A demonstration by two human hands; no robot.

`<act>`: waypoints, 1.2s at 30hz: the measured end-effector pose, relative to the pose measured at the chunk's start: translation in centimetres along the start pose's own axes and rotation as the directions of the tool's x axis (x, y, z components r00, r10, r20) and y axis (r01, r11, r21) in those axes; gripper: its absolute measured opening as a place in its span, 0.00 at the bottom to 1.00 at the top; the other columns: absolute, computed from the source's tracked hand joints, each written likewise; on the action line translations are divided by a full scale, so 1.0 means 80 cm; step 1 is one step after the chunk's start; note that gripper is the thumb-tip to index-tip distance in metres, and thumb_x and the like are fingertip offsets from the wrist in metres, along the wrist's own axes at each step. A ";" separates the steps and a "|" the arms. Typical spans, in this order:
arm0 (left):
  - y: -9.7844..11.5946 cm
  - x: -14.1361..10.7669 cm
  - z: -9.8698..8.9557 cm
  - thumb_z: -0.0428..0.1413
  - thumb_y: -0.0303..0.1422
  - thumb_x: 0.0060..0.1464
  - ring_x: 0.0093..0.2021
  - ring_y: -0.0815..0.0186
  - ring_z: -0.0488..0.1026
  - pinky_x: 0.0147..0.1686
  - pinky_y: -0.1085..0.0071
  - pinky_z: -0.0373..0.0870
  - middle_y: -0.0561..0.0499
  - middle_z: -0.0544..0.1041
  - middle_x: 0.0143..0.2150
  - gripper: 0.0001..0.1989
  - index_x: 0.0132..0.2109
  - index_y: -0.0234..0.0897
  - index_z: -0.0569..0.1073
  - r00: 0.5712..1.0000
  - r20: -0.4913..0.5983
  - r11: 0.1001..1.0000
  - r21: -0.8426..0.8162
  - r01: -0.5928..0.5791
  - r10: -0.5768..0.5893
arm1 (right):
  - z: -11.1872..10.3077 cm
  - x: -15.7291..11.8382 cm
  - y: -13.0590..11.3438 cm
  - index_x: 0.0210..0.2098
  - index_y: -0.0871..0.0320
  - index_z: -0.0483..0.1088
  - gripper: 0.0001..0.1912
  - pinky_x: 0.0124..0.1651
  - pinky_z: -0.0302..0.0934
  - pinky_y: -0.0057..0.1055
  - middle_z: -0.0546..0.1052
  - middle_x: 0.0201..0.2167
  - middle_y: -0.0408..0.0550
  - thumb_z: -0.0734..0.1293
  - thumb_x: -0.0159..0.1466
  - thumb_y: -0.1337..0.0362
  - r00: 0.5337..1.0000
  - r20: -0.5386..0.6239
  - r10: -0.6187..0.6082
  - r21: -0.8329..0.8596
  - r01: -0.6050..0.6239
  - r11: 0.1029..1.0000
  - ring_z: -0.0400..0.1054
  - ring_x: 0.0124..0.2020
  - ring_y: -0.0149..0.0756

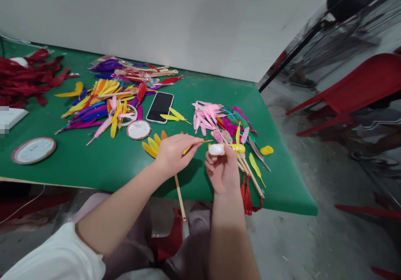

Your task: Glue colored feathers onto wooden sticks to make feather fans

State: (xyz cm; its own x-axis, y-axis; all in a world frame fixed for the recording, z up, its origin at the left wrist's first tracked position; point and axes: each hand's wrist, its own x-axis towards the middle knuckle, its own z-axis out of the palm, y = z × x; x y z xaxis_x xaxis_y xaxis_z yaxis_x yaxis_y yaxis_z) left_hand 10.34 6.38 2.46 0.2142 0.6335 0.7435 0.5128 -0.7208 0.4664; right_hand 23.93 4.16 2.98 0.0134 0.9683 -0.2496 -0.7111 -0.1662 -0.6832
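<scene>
My left hand (172, 154) pinches a thin yellow feather (207, 141), its quill pointing right. Beneath that hand lies a feather fan with yellow and orange feathers (151, 147); its wooden handle (179, 196) sticks out past the table's front edge. My right hand (223, 172) is closed round a yellow glue stick (238, 148), its thick white end facing left, close to the quill. A loose yellow cap (267, 150) rests to the right. Just behind my right hand are wooden sticks (254, 180) with red tassels (247, 196) and pink feathers (209, 115).
On the green table (103, 165) lie a phone (159, 107), two round whitish discs (138, 129), piles of coloured feathers (103, 100) and dark red strips (34, 77). A white wall (175, 25) stands behind. Red chairs (354, 96) and a person's legs are at right.
</scene>
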 end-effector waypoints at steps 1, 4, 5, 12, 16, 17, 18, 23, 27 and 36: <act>0.002 0.000 0.001 0.52 0.27 0.51 0.32 0.70 0.75 0.35 0.75 0.71 0.50 0.78 0.32 0.06 0.35 0.34 0.74 1.000 -0.015 1.000 -0.002 -0.016 0.016 | 0.001 0.000 0.000 0.19 0.59 0.62 0.13 0.12 0.49 0.15 0.63 0.11 0.37 0.68 0.48 0.58 1.000 0.000 -0.003 0.006 0.003 1.000 0.56 0.15 0.23; 0.006 0.000 0.003 0.53 0.27 0.50 0.29 0.71 0.75 0.32 0.76 0.71 0.51 0.78 0.29 0.05 0.34 0.34 0.74 0.999 -0.040 1.000 0.005 -0.027 0.027 | 0.002 0.001 -0.001 0.19 0.59 0.61 0.12 0.12 0.49 0.15 0.62 0.12 0.37 0.67 0.50 0.58 1.000 0.010 -0.012 0.019 0.012 1.000 0.56 0.15 0.22; 0.007 -0.001 0.004 0.53 0.27 0.50 0.29 0.71 0.74 0.31 0.76 0.71 0.51 0.78 0.29 0.05 0.34 0.34 0.74 0.999 -0.037 1.000 0.004 -0.027 0.027 | 0.002 0.001 -0.001 0.19 0.59 0.61 0.12 0.12 0.49 0.15 0.62 0.12 0.37 0.66 0.50 0.58 1.000 0.010 -0.017 0.020 0.017 1.000 0.56 0.15 0.22; 0.009 -0.004 0.006 0.52 0.27 0.51 0.29 0.71 0.74 0.30 0.76 0.70 0.51 0.78 0.29 0.06 0.36 0.34 0.74 0.997 0.040 0.998 -0.032 -0.057 0.059 | 0.001 0.002 -0.003 0.19 0.59 0.63 0.11 0.11 0.49 0.14 0.62 0.11 0.37 0.66 0.49 0.58 1.000 -0.016 -0.016 0.020 0.016 1.000 0.55 0.14 0.21; 0.009 -0.004 0.005 0.52 0.27 0.52 0.30 0.72 0.75 0.31 0.77 0.70 0.52 0.78 0.30 0.07 0.37 0.35 0.73 0.997 0.050 0.998 -0.039 -0.055 0.057 | 0.000 0.002 -0.003 0.20 0.59 0.63 0.12 0.10 0.49 0.14 0.62 0.11 0.37 0.65 0.51 0.57 1.000 -0.017 -0.011 0.012 0.011 1.000 0.55 0.14 0.21; 0.009 -0.004 0.005 0.51 0.27 0.52 0.30 0.71 0.75 0.31 0.77 0.70 0.51 0.78 0.31 0.07 0.37 0.35 0.73 0.998 0.043 0.998 -0.033 -0.050 0.051 | 0.000 0.002 -0.002 0.19 0.59 0.63 0.13 0.10 0.49 0.14 0.61 0.11 0.36 0.65 0.51 0.57 1.000 -0.013 -0.010 0.013 0.010 1.000 0.55 0.14 0.21; 0.009 -0.004 0.005 0.52 0.27 0.52 0.30 0.71 0.75 0.31 0.77 0.70 0.51 0.78 0.31 0.07 0.37 0.35 0.73 0.998 0.038 0.999 -0.025 -0.043 0.043 | 0.000 0.002 -0.002 0.19 0.59 0.62 0.13 0.10 0.48 0.14 0.61 0.11 0.36 0.65 0.52 0.57 1.000 -0.008 -0.010 0.016 0.010 1.000 0.55 0.14 0.21; 0.007 -0.007 0.007 0.52 0.27 0.52 0.30 0.70 0.75 0.30 0.76 0.70 0.51 0.78 0.31 0.07 0.37 0.34 0.73 0.994 0.089 0.998 -0.004 -0.065 0.065 | 0.001 0.002 -0.002 0.19 0.59 0.63 0.13 0.10 0.48 0.14 0.61 0.11 0.36 0.66 0.52 0.57 1.000 -0.014 -0.006 0.036 0.006 0.999 0.54 0.13 0.20; 0.005 -0.008 0.007 0.51 0.28 0.53 0.30 0.71 0.75 0.30 0.77 0.70 0.51 0.78 0.31 0.07 0.37 0.35 0.73 0.993 0.087 0.996 0.004 -0.086 0.086 | 0.000 0.002 -0.002 0.20 0.60 0.63 0.13 0.10 0.49 0.14 0.61 0.11 0.36 0.66 0.52 0.57 1.000 -0.024 0.014 0.055 -0.012 0.998 0.54 0.13 0.20; 0.004 -0.010 0.010 0.51 0.30 0.53 0.28 0.71 0.74 0.29 0.77 0.69 0.53 0.78 0.29 0.07 0.37 0.36 0.73 0.990 0.116 0.996 0.025 -0.087 0.083 | 0.000 0.003 -0.002 0.20 0.60 0.62 0.14 0.10 0.48 0.13 0.61 0.10 0.35 0.66 0.52 0.57 1.000 -0.015 0.026 0.068 -0.025 0.997 0.53 0.12 0.19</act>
State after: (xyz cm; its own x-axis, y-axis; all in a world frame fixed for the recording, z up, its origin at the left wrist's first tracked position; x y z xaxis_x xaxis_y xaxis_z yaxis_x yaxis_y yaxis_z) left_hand 11.00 5.86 1.67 0.3513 0.5996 0.7191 0.5131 -0.7657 0.3878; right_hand 24.04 4.40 2.99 0.0052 0.9607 -0.2774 -0.7573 -0.1774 -0.6285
